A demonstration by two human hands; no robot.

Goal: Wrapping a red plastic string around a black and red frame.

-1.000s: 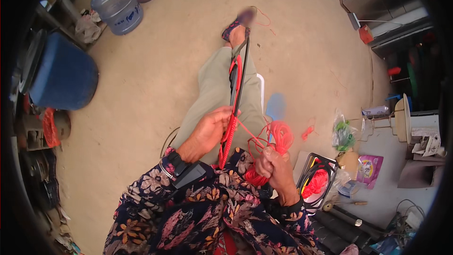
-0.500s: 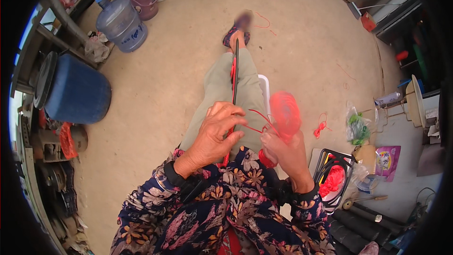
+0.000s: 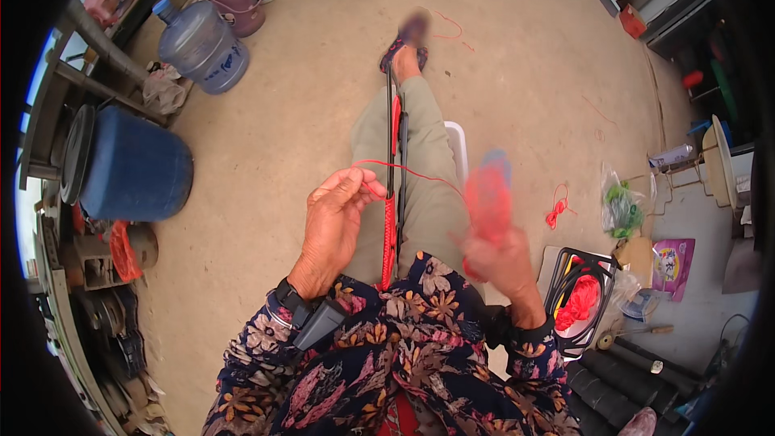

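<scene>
A black two-railed frame [image 3: 404,145] lies lengthwise between my legs, its near part wrapped closely in red cord [image 3: 388,234]. Just left of the frame, my left hand [image 3: 333,222] is closed, thumb and fingers pinching a strand of red cord [image 3: 412,170]. From that pinch the strand crosses over the rails toward my right hand [image 3: 502,262]. Motion blurs this right hand, which is closed around a red cord bundle [image 3: 489,200] with a bluish patch at its top. The bundle's exact form is smeared.
A black-framed holder [image 3: 597,331] with red cord stands at my right. Loose red cord [image 3: 555,214] lies on the floor nearby, close to a plastic bag [image 3: 626,203] with green contents. A blue barrel [image 3: 139,163] and a water jug [image 3: 203,47] stand left.
My left hand has moved left off the frame and now pinches the strand, which stretches across the rails. My right hand has shifted slightly rightward with the bundle. The rails show farther apart.
</scene>
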